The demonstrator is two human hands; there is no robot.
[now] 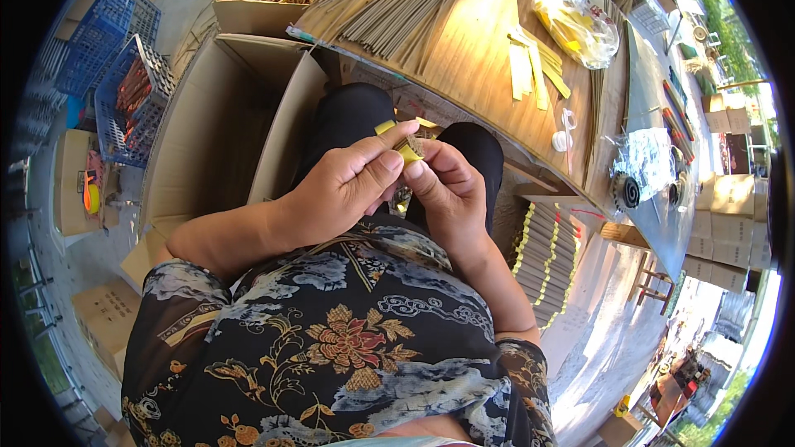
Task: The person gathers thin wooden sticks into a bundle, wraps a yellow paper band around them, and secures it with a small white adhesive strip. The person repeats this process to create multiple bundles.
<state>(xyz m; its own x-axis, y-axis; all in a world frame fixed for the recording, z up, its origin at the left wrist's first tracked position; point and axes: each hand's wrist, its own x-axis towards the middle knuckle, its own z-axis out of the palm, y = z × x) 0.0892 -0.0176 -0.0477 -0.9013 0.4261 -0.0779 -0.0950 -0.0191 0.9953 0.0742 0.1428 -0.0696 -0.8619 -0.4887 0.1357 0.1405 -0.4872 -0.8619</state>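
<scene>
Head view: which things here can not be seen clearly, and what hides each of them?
- Bundle, head view: both the left hand and right hand cover it; only its yellow band and one end show.
- Grip of each hand: the fingertips overlap, so the contact is hidden.
- Bag contents: crumpled clear plastic blurs them.
- Blue basket contents: too small, behind the mesh.

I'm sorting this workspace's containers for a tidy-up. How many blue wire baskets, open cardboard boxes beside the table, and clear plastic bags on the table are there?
Blue wire baskets: 2
Open cardboard boxes: 2
Clear plastic bags: 2
Total: 6
</scene>
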